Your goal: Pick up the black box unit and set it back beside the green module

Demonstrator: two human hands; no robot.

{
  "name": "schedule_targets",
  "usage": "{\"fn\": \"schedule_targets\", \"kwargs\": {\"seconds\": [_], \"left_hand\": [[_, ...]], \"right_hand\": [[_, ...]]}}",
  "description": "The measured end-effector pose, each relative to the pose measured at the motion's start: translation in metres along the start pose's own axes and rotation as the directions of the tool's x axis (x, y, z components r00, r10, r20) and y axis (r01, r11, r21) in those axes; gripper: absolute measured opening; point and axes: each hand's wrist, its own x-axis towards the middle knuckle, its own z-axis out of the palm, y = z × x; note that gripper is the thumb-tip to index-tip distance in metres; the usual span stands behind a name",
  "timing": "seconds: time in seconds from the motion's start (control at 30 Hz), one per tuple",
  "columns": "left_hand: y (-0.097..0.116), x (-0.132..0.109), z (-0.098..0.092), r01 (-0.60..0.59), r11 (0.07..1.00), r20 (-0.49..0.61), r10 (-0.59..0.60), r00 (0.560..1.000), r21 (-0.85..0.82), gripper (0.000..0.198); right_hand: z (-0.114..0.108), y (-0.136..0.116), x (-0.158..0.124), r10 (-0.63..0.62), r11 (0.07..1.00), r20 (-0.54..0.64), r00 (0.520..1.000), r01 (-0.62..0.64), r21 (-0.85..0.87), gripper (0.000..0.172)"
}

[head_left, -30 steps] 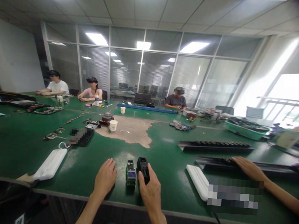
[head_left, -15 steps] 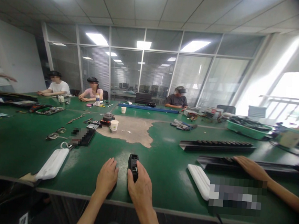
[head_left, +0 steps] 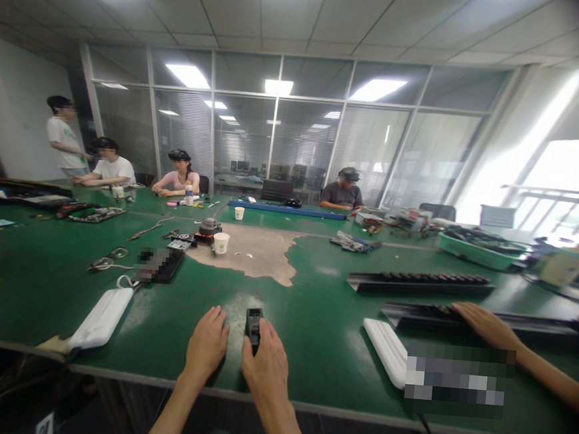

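My right hand is closed around a small black device and holds it down on the green table near the front edge. Only the top of the device shows above my fingers. My left hand lies flat on the table just left of it, fingers stretched forward and together, holding nothing. A small green circuit board seen earlier is hidden under the black device or my hand.
A co-worker's hand rests on a long black tray at the right. A white case lies left, another white case right. A paper cup and tools sit mid-table. Several people sit at the far side.
My right hand carried the black device leftward over the green circuit board, which is now covered. A person has walked into view at the far left.
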Motion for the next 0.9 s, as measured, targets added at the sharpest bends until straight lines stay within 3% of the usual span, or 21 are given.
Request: {"fn": "schedule_targets", "kwargs": {"seconds": [0.1,0.23,0.33,0.5,0.73,0.9], "left_hand": [[0.001,0.000,-0.002,0.001,1.000,0.005,-0.001,1.000,0.011,0.041],[0.002,0.001,-0.005,0.002,1.000,0.021,-0.002,1.000,0.022,0.042],[0.003,0.001,-0.005,0.000,1.000,0.027,0.000,1.000,0.026,0.043],[0.004,0.001,-0.006,-0.005,1.000,0.029,0.004,1.000,0.025,0.044],[0.003,0.001,-0.007,-0.005,1.000,0.025,0.004,1.000,0.019,0.042],[0.003,0.000,-0.005,-0.001,1.000,0.018,0.001,1.000,0.016,0.042]], "right_hand": [[0.006,0.005,-0.006,-0.009,1.000,-0.001,1.000,0.009,0.015,0.054],[0.012,0.011,-0.008,-0.035,0.994,-0.086,0.996,0.044,0.101,0.067],[0.020,0.014,-0.006,-0.055,0.989,-0.107,0.993,0.069,0.127,0.064],[0.028,0.011,0.002,-0.037,0.994,-0.085,0.996,0.045,0.097,0.054],[0.012,-0.006,0.009,0.070,0.997,0.025,0.997,-0.068,-0.047,0.050],[0.009,-0.003,0.009,0.044,0.999,0.049,0.998,-0.042,-0.035,0.055]]}}
